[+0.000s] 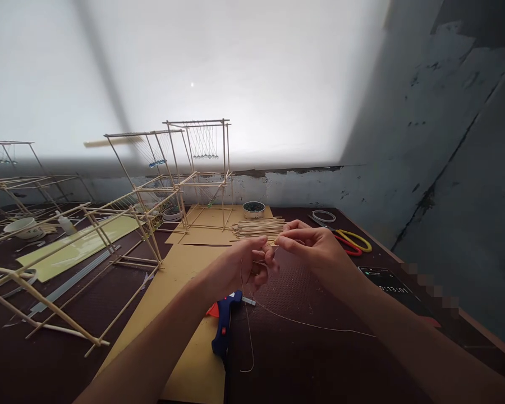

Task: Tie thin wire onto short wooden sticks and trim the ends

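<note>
My left hand (247, 262) and my right hand (309, 244) meet above the dark table (303, 353), fingertips pinched together. Between them runs a thin pale thread (315, 325) that trails down onto the table and loops toward the near edge. Something small sits in the pinch, too small to name. A blue glue gun (225, 328) lies just below my left hand on the brown cardboard sheet (185, 280). A bundle of thin wooden sticks (258, 227) lies just beyond my hands.
Tall stick-built frames (197, 168) hung with threads and beads stand at the back and left. A small round tin (253, 209), a tape roll (324, 216), red-and-yellow scissors (351, 240) and a phone (389, 286) lie to the right, near the grey wall.
</note>
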`<act>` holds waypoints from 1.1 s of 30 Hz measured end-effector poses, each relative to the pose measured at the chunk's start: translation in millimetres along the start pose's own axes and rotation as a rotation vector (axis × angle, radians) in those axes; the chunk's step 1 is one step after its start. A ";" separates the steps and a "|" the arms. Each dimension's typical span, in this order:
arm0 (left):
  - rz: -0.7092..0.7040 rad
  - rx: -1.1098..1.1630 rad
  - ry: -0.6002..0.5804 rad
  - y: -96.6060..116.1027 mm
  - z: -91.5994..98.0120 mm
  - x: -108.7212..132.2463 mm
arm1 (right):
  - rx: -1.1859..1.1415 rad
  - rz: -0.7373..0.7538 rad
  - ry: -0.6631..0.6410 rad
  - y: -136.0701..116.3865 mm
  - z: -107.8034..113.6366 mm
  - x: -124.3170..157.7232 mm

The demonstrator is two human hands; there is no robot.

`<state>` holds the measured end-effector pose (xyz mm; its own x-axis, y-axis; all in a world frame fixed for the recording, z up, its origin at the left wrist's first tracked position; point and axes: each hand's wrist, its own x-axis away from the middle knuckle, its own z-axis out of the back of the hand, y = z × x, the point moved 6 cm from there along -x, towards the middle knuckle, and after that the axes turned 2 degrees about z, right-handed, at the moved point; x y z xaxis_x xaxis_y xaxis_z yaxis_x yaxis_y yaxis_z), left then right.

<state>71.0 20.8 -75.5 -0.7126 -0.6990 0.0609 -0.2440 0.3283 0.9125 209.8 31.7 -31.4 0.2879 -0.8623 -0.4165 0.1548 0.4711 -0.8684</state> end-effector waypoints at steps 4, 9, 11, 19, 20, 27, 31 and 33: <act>-0.002 0.000 -0.013 -2.1 -1.3 -2.2 | 0.063 0.040 -0.030 -8.3 -1.7 0.7; -0.043 0.036 -0.058 1.2 -3.6 -1.8 | 0.141 0.068 -0.028 -16.1 -3.9 0.8; -0.049 0.033 -0.056 2.5 -3.3 -1.0 | 0.192 0.091 -0.021 -20.0 -4.3 1.1; -0.010 -0.036 -0.038 8.1 3.9 2.9 | 0.309 0.158 -0.021 -28.8 -4.9 3.8; 0.001 -0.052 -0.040 8.3 4.2 3.0 | 0.319 0.163 -0.026 -29.6 -5.1 4.1; -0.008 -0.075 -0.046 6.4 0.9 -1.4 | 0.360 0.172 -0.061 -34.4 -5.9 6.5; -0.085 -0.004 -0.008 6.0 0.2 -3.0 | 0.362 0.177 -0.060 -31.8 -3.9 6.7; -0.119 0.001 0.016 6.3 -1.2 -2.7 | 0.357 0.162 -0.067 -28.9 -3.1 7.0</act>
<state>72.1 23.9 -69.4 -0.6680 -0.7430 -0.0418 -0.3273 0.2429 0.9132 204.4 11.5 -10.0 0.3948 -0.7632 -0.5115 0.4177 0.6450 -0.6400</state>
